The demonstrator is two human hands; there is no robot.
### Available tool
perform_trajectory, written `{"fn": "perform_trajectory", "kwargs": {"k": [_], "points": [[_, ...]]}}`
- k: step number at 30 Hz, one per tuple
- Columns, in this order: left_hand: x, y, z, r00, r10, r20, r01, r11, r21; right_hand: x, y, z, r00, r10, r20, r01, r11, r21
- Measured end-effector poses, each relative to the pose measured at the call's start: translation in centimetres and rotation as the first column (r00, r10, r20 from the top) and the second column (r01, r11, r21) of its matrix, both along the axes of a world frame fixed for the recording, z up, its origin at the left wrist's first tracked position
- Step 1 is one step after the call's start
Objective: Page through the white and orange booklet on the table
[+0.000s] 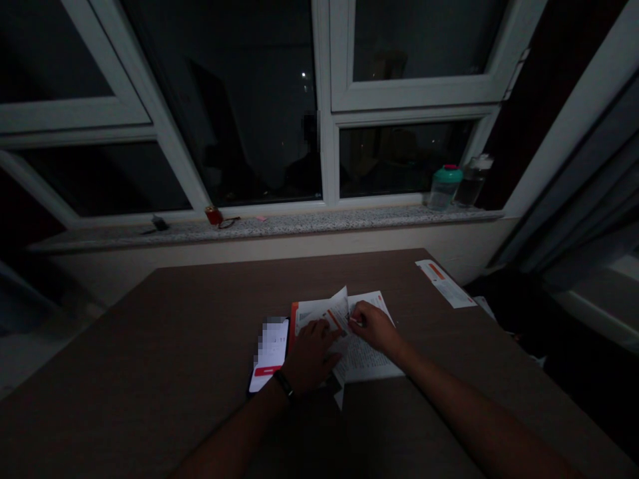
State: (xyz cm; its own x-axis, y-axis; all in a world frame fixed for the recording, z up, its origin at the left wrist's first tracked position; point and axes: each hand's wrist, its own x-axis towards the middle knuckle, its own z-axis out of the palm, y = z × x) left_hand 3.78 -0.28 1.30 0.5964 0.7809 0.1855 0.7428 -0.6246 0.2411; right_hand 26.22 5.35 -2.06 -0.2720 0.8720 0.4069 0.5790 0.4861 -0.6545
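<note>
A printed booklet (369,356) with an orange edge on its left lies on the dark wooden table. Over it is a loose or folded sheet of paper (341,303) with an orange strip, one corner sticking up and another pointing down past the booklet's lower edge. My left hand (312,356), wearing a dark wristband, rests on this sheet with its fingers stretched out. Pinched at the sheet's right edge, my right hand (372,326) has thumb and fingers together; the small pale bit between them is hard to make out. A phone (272,352) with its screen lit lies left of the booklet.
A torn-looking strip of printed paper (444,283) lies at the table's right edge. On the granite windowsill (299,223) stand a teal-lidded bottle (446,186), a clear bottle (472,183), a small red jar (213,215) and a small dark object (160,223). The room is dim.
</note>
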Motion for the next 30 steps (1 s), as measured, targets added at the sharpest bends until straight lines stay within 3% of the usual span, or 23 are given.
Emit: {"fn": "perform_trajectory", "kwargs": {"k": [6,12,20,30], "points": [[0.2,-0.2,-0.1,0.999,-0.004,0.052,0.005,1.000,-0.021,0.2,-0.1,0.3,0.986,0.145,-0.087,-0.145,0.989,-0.004],[0.5,-0.3,0.8,1.000,0.002,0.012,-0.001,0.999,-0.050,0.2,-1.0,1.0,0.954,0.298,-0.046,-0.300,0.953,-0.039],[0.6,-0.4,1.1,0.999,-0.040,0.035,0.043,0.997,-0.071,0.3,-1.5,1.4,0.944,0.330,0.026,-0.327,0.941,-0.088],[0.5,-0.4,0.9,0.999,-0.042,0.032,0.044,0.998,-0.053,0.2,-1.5,1.6,0.959,0.284,0.023,-0.283,0.958,-0.046]]}}
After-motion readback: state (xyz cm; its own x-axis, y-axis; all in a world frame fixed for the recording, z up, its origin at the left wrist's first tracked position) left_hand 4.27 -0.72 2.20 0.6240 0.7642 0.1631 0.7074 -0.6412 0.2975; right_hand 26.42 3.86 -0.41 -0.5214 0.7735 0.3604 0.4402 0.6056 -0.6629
